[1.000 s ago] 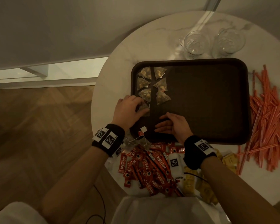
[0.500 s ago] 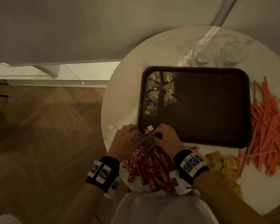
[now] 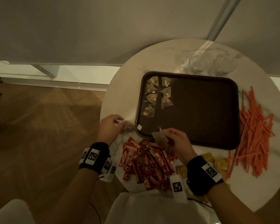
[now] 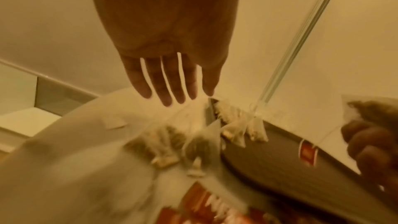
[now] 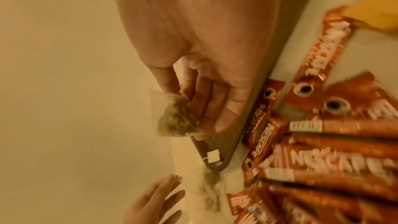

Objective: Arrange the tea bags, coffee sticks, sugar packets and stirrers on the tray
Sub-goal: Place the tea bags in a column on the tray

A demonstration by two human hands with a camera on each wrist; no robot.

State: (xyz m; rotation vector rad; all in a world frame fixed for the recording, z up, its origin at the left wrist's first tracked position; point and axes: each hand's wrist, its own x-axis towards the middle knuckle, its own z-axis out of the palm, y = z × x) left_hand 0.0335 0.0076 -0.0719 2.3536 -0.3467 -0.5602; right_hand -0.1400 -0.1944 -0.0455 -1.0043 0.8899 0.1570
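A dark brown tray lies on the round white table, with several pyramid tea bags in its far left corner. My right hand pinches one tea bag by thumb and fingers, over the tray's near left edge. My left hand hovers with straight, spread fingers over a few loose tea bags on the table beside the tray's near left corner. A white string tag rests on that corner.
Red coffee sticks are heaped at the table's near edge, between my wrists. Yellow sugar packets lie right of them. Orange stirrers are piled along the tray's right side. Two glasses stand behind the tray.
Both hands were together on tea bags at the tray's near left corner. They have parted: the right has come away rightward with one tea bag, and the left has moved left, off the bags.
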